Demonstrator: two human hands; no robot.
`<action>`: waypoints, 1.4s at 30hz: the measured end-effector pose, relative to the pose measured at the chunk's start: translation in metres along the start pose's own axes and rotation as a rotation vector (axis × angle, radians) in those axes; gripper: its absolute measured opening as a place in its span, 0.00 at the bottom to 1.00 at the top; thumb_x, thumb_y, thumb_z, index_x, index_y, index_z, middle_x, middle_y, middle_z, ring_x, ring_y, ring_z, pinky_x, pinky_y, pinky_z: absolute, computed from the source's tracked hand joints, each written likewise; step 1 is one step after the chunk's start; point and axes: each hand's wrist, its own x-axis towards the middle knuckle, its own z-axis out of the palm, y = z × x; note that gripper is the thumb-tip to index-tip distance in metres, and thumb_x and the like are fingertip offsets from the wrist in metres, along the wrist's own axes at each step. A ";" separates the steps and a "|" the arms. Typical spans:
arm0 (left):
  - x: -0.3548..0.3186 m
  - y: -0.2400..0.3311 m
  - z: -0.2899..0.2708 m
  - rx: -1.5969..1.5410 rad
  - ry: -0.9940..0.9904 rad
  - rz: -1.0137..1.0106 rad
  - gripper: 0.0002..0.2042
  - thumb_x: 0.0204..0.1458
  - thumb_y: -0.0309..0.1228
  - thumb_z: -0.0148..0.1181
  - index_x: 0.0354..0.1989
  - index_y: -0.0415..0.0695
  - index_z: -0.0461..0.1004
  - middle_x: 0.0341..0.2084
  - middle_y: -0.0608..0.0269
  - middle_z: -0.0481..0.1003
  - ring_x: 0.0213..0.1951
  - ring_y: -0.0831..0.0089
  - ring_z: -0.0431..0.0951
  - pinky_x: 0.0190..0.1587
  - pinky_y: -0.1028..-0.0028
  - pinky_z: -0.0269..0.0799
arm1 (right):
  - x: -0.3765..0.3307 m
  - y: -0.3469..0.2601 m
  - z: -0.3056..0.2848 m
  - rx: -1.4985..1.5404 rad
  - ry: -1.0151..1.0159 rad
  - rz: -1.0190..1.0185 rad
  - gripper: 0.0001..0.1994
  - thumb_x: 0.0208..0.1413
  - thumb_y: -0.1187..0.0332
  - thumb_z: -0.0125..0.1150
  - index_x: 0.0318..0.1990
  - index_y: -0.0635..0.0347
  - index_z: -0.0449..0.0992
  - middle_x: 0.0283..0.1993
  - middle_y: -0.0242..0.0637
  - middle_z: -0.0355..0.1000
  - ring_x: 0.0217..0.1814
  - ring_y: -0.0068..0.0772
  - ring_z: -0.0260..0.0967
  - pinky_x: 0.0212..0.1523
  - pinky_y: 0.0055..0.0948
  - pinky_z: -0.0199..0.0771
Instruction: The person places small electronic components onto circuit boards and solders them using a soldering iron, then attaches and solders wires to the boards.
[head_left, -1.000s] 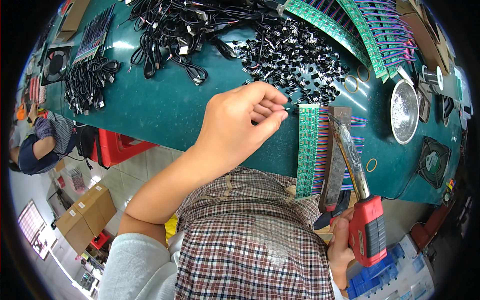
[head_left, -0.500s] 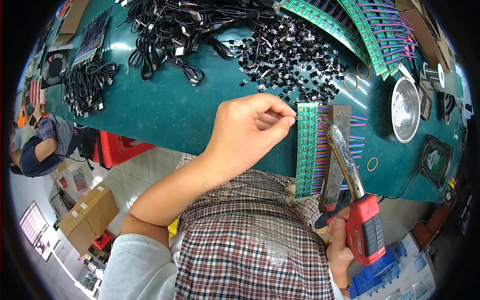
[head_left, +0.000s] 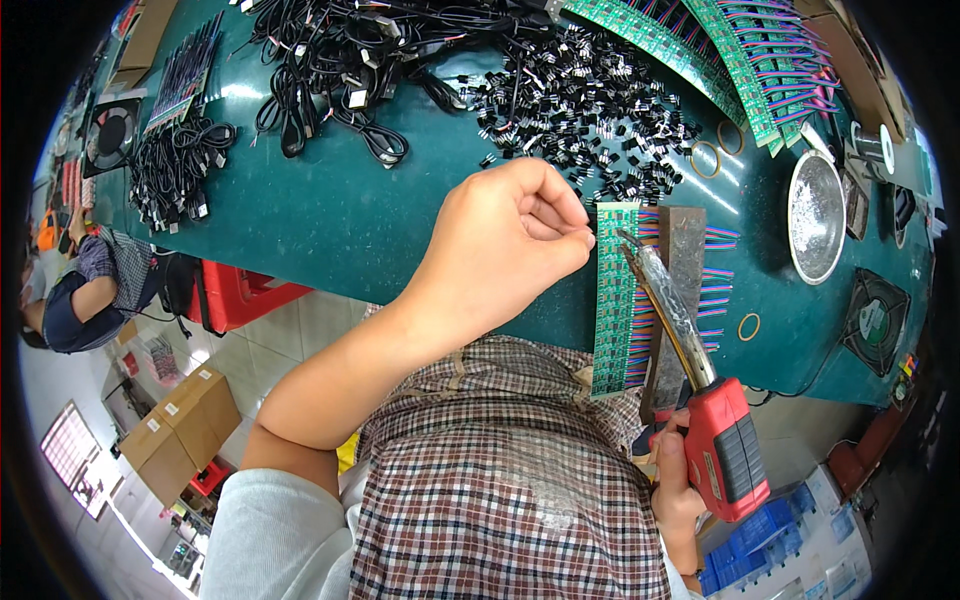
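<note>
My left hand (head_left: 510, 240) is closed in a pinch at the left edge of a green circuit board panel (head_left: 612, 310), near its far end. Whatever sits between thumb and forefinger is too small to make out. My right hand (head_left: 677, 490) grips a red and black soldering gun (head_left: 728, 450). Its metal barrel slants away from me, and the tip reaches the panel just right of my left fingertips. A dark metal bar (head_left: 680, 290) lies across the coloured wires (head_left: 715, 305) that run out to the panel's right.
Beyond the panel lies a heap of small black pinned parts (head_left: 570, 110), with coiled black cables (head_left: 340, 80) to its left. More wired panels (head_left: 740, 80) lie far right. A metal bowl (head_left: 815, 217), a solder spool (head_left: 873, 148) and a fan (head_left: 873, 318) stand right.
The soldering gun's tip has moved left and slightly away from me, from the wires onto the panel. My left hand has shifted a little, still pinched at the panel's edge.
</note>
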 end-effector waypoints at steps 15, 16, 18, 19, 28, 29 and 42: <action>0.012 0.004 -0.002 0.208 -0.006 0.051 0.12 0.47 0.17 0.67 0.35 0.39 0.68 0.26 0.64 0.78 0.32 0.81 0.81 0.35 0.81 0.76 | 0.010 0.009 0.009 0.027 -0.032 -0.154 0.12 0.46 0.73 0.71 0.39 0.65 0.77 0.36 0.46 0.75 0.36 0.51 0.75 0.39 0.42 0.76; 0.013 0.004 -0.003 0.226 -0.009 0.064 0.12 0.47 0.17 0.67 0.35 0.39 0.68 0.26 0.64 0.78 0.32 0.81 0.80 0.34 0.81 0.76 | 0.010 0.009 0.010 0.035 -0.020 -0.155 0.12 0.46 0.73 0.71 0.38 0.65 0.77 0.35 0.45 0.74 0.35 0.50 0.74 0.38 0.41 0.75; 0.014 0.004 -0.003 0.229 -0.010 0.065 0.12 0.47 0.17 0.67 0.34 0.39 0.68 0.26 0.64 0.77 0.32 0.81 0.80 0.35 0.81 0.76 | 0.011 0.005 0.009 0.030 -0.026 -0.146 0.12 0.46 0.74 0.71 0.38 0.65 0.76 0.35 0.45 0.74 0.34 0.49 0.74 0.37 0.40 0.75; 0.014 0.004 -0.003 0.233 -0.012 0.068 0.12 0.47 0.17 0.67 0.34 0.39 0.69 0.26 0.64 0.77 0.32 0.81 0.80 0.35 0.81 0.76 | 0.011 0.004 0.009 0.026 -0.031 -0.137 0.12 0.45 0.74 0.71 0.38 0.65 0.76 0.34 0.44 0.73 0.33 0.48 0.73 0.36 0.39 0.74; 0.013 0.008 -0.002 0.293 0.006 0.068 0.12 0.46 0.19 0.68 0.33 0.39 0.69 0.25 0.65 0.76 0.30 0.82 0.78 0.32 0.81 0.74 | 0.018 -0.001 0.010 -0.035 -0.048 -0.237 0.11 0.44 0.76 0.70 0.36 0.65 0.76 0.32 0.43 0.73 0.30 0.45 0.72 0.31 0.35 0.73; 0.013 0.008 -0.001 0.294 0.007 0.066 0.12 0.46 0.19 0.68 0.33 0.39 0.69 0.25 0.65 0.76 0.30 0.82 0.78 0.32 0.81 0.74 | 0.019 -0.001 0.010 -0.034 -0.050 -0.237 0.11 0.44 0.76 0.70 0.36 0.65 0.76 0.32 0.43 0.73 0.30 0.45 0.72 0.31 0.35 0.73; 0.014 0.010 -0.001 0.299 0.001 0.055 0.11 0.46 0.19 0.68 0.33 0.40 0.69 0.25 0.65 0.76 0.30 0.82 0.77 0.33 0.80 0.74 | 0.025 -0.003 0.011 -0.116 -0.022 -0.431 0.10 0.40 0.79 0.68 0.32 0.67 0.76 0.29 0.43 0.72 0.27 0.45 0.72 0.27 0.33 0.73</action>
